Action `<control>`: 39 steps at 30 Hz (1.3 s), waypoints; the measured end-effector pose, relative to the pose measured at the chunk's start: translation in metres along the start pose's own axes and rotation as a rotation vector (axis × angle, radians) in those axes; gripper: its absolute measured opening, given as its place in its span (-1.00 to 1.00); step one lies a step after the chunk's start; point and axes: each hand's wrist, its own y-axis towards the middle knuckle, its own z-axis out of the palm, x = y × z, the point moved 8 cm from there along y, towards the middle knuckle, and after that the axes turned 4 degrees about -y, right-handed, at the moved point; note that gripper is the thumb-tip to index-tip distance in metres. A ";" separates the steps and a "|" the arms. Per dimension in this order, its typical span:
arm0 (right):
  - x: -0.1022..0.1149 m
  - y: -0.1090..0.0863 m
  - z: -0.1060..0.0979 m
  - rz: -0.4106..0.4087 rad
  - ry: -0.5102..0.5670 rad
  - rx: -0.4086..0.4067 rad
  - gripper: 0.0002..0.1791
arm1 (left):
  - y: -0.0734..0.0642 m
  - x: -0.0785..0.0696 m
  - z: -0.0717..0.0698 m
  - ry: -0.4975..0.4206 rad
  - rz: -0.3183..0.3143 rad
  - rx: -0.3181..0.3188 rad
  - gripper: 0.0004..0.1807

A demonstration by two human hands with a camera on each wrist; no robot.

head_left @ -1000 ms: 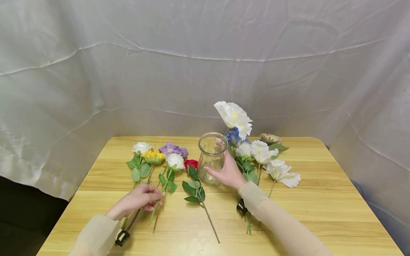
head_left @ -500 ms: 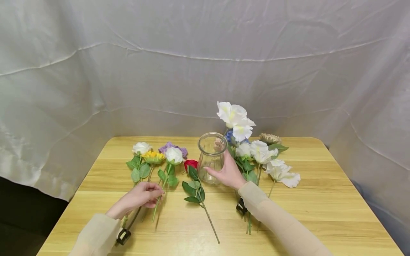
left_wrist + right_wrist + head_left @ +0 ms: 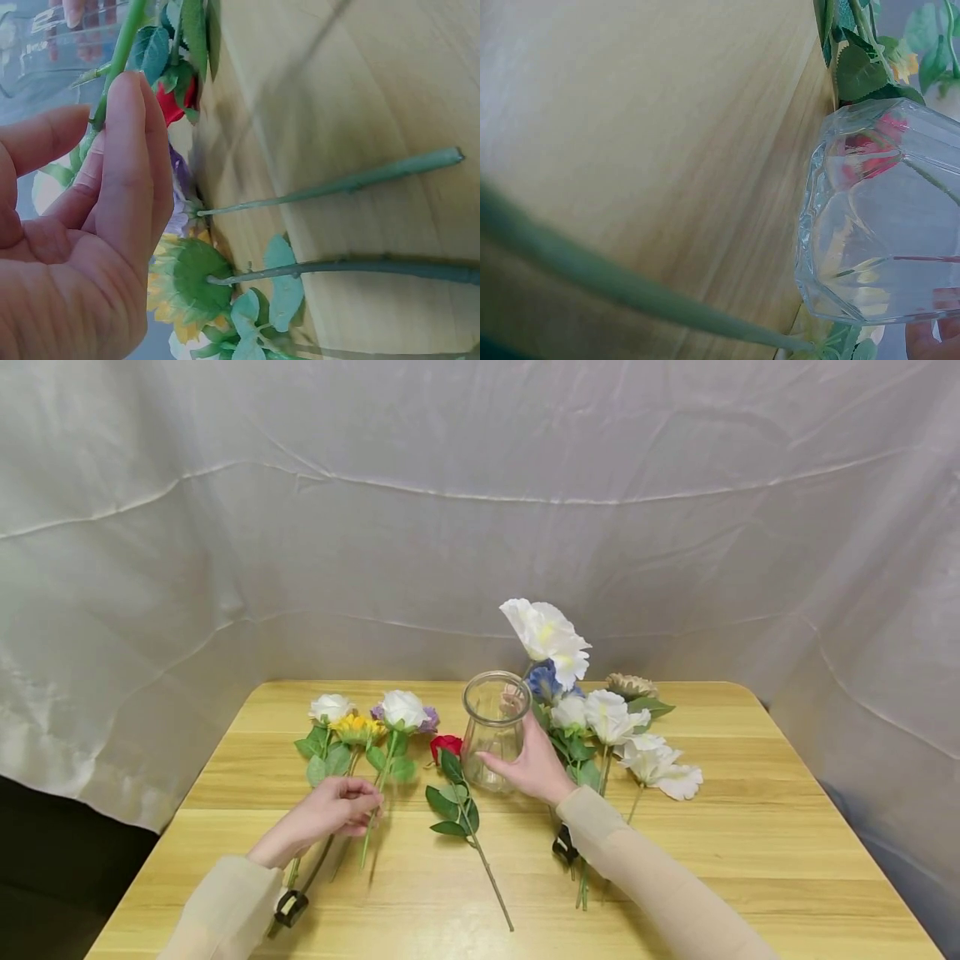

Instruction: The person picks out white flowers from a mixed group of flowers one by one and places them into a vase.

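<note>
My left hand (image 3: 333, 814) pinches the green stem (image 3: 124, 52) of a white rose (image 3: 403, 710) between thumb and fingers. Its bloom points away from me, overlapping a purple flower (image 3: 429, 720) in the head view. My right hand (image 3: 536, 760) holds a clear glass vase (image 3: 487, 768) round its right side, thumb at the front and other fingers partly hidden behind the glass. A large white flower (image 3: 547, 639) rises above the vase, its stem slanting in at the rim. In the right wrist view, the faceted vase base (image 3: 855, 217) sits close over the wood.
A red rose (image 3: 447, 746) lies left of the vase, its stem toward me. A sunflower (image 3: 356, 728) and another white rose (image 3: 330, 707) lie at left. Right of the vase are a blue flower (image 3: 546, 681), several white blooms (image 3: 611, 717) and a beige flower (image 3: 632, 685).
The white rose in my left hand has tipped further back and slightly left, covering more of the purple flower. The large white flower at the vase has turned and swayed. My right hand stays put.
</note>
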 end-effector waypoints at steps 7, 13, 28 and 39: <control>0.000 0.000 0.000 0.005 0.001 0.006 0.11 | 0.004 -0.007 -0.001 0.002 0.013 -0.018 -0.59; -0.001 0.000 0.001 0.017 0.008 0.012 0.11 | 0.007 -0.015 -0.002 0.009 0.025 -0.032 -0.59; 0.001 0.000 0.000 0.001 -0.006 -0.001 0.06 | 0.020 -0.042 -0.004 -0.004 0.070 -0.074 -0.69; -0.001 0.000 0.001 -0.014 -0.010 -0.006 0.13 | 0.028 -0.075 -0.006 0.034 0.161 -0.134 -0.63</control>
